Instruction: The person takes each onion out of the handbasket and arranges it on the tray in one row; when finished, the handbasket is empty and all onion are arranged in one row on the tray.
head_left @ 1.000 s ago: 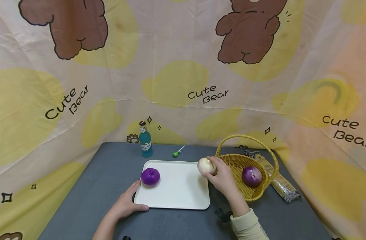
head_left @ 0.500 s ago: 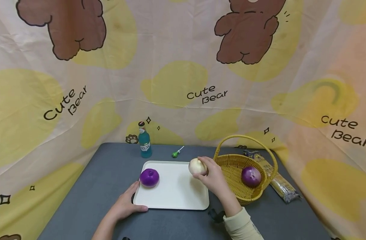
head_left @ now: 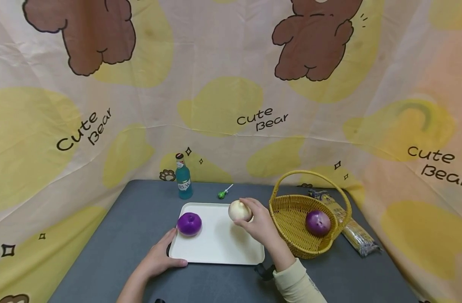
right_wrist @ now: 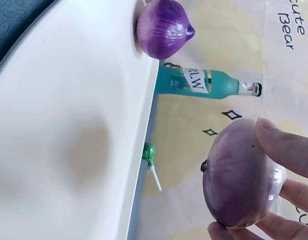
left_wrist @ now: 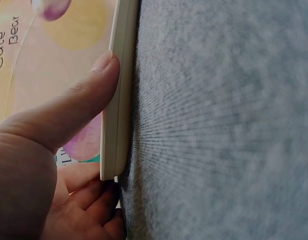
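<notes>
My right hand (head_left: 259,225) grips an onion (head_left: 238,211) between thumb and fingers, above the right part of a white tray (head_left: 219,248). From above the onion looks pale; in the right wrist view the held onion (right_wrist: 236,175) shows dull purple skin and a small dark tip. Its shadow falls on the tray. At the tray's left end rests a bright purple onion (head_left: 189,224). My left hand (head_left: 157,256) holds the tray's near left corner, thumb (left_wrist: 89,95) on the rim and the other fingers curled by the side, partly hidden behind the tray.
Right of the tray stands a yellow wicker basket (head_left: 304,249) with a tall handle and a purple onion (head_left: 317,223) inside. A clear-wrapped packet (head_left: 357,235) lies beyond it. Behind the tray are a blue-green bottle (head_left: 183,179) and a green lollipop (head_left: 221,194). A patterned curtain (head_left: 216,160) backs the table.
My right hand has moved left with the onion, from the tray's right edge to farther over the tray. My left hand and the tray stay where they were.
</notes>
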A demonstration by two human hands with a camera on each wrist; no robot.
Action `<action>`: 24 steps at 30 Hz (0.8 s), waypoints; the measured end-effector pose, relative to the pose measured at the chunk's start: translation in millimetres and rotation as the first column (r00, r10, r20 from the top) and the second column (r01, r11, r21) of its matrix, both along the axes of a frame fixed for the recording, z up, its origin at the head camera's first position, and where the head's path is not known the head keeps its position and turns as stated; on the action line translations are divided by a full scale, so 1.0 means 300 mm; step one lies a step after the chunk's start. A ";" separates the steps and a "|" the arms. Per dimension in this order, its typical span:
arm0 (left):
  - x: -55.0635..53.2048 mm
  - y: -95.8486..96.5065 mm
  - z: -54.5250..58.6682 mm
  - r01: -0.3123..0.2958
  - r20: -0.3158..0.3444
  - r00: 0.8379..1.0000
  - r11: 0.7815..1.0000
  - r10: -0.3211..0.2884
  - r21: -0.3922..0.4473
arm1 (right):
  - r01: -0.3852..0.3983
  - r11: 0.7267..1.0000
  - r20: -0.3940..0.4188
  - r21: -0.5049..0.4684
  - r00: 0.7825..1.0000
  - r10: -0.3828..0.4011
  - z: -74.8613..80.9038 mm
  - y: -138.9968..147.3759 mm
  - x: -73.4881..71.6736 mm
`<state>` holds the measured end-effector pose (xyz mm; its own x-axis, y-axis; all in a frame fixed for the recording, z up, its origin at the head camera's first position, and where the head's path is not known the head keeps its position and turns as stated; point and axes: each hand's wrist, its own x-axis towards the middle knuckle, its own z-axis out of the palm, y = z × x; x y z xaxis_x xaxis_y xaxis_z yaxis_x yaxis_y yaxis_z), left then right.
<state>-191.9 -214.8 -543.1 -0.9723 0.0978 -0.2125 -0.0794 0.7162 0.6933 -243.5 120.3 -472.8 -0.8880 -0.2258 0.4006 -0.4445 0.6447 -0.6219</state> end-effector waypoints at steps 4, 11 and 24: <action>0.000 0.001 0.000 -0.002 -0.006 1.000 1.000 0.002 -0.005 | -0.015 1.000 0.008 -0.001 1.000 0.015 -0.012 -0.019 -0.011; -0.003 0.004 -0.001 -0.005 -0.003 1.000 1.000 0.005 -0.011 | -0.042 0.999 0.062 -0.008 0.997 0.042 -0.043 -0.049 -0.026; -0.004 -0.001 -0.008 -0.007 -0.002 1.000 1.000 0.007 -0.010 | -0.077 0.996 0.115 -0.051 0.990 0.083 -0.084 -0.123 -0.058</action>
<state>-193.0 -215.0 -545.5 -0.9732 0.0891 -0.2119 -0.0834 0.7224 0.6865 -260.8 83.4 -498.0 -0.9092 -0.2815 0.3067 -0.4158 0.5791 -0.7013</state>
